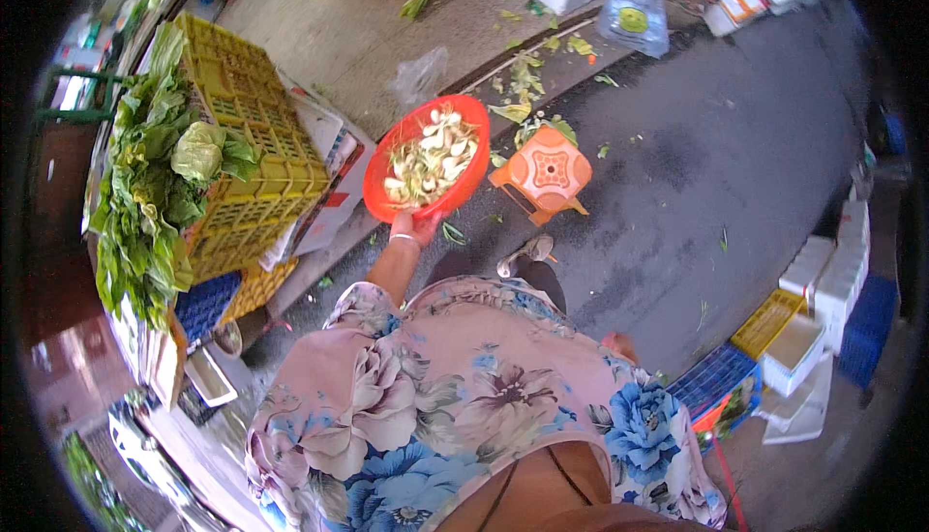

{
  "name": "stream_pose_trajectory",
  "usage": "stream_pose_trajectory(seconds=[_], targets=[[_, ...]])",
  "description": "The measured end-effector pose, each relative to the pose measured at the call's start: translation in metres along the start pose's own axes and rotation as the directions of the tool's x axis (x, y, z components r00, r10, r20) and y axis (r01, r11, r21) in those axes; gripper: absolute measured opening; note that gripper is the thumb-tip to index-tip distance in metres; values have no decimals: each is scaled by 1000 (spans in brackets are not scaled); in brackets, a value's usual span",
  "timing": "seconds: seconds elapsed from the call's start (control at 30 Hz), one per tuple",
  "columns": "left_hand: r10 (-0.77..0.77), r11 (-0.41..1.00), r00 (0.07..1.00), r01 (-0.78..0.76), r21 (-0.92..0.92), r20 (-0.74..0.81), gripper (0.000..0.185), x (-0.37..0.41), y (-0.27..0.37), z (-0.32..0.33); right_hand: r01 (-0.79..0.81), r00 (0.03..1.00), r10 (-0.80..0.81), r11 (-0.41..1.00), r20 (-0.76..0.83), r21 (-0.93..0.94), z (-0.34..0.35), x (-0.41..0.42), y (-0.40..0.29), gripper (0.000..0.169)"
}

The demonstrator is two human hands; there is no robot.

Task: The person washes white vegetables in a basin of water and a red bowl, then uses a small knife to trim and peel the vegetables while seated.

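My left hand (414,229), with a pale bracelet at the wrist, grips the near rim of a red plastic basin (475,169). The basin holds many small white bulbs (428,162) with stringy stems or roots, perhaps garlic or onion. It is tilted, out in front of my body on the left. An orange plastic stool (550,169) stands on the dark pavement just right of the basin. Of my right hand (619,345) only a blurred part shows beside my floral shirt; its fingers and anything in them are hidden.
On the left, yellow crates (254,147) carry leafy greens (145,191) and a round lettuce or cabbage head (198,151). Leaf scraps (526,78) litter the kerb. White foam boxes (842,256) and a blue crate (715,380) stand at the right. A plastic bag (635,20) lies ahead.
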State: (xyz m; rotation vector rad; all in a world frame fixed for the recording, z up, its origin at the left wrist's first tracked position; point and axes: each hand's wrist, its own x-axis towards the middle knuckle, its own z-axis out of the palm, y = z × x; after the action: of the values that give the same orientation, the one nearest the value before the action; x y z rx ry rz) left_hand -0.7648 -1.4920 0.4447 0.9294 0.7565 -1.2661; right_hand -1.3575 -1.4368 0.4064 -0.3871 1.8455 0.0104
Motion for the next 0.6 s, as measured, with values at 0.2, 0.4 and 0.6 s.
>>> stream_pose_trajectory(seconds=[0.2, 0.4, 0.6], targets=[[-28, 1000, 997, 28, 6, 75, 37, 9, -19, 86, 514, 812, -584, 696, 22, -502, -61, 85, -351, 22], [-30, 999, 999, 29, 29, 36, 37, 63, -10, 164, 679, 730, -674, 734, 117, -8, 116, -21, -585, 16], [-36, 980, 999, 31, 195, 21, 39, 195, 16, 253, 563, 810, -458, 782, 365, -267, 212, 25, -662, 20]])
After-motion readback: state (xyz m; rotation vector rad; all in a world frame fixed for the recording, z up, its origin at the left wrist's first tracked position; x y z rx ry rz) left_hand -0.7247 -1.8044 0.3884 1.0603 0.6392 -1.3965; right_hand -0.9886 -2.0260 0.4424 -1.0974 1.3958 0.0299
